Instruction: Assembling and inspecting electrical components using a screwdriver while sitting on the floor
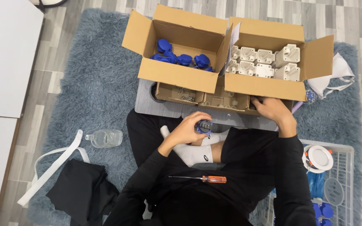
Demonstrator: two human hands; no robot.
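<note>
My left hand [188, 128] is curled around a small blue plastic part [204, 126], held above my crossed legs and white socks. My right hand [270, 109] reaches forward into a low compartmented cardboard tray [225, 101], at its right end, with the fingertips hidden under the edge of the box above. A screwdriver with an orange handle [208, 179] lies across my lap. The tray's left compartment holds several small screws [184, 95].
Two open cardboard boxes stand ahead: the left box [177, 75] holds blue parts, the right box [265, 86] holds white parts. A water bottle [104, 138] lies on the grey rug at left. A white wire basket [340, 184] with a round white fitting sits at right. Black cloth [82, 192] lies lower left.
</note>
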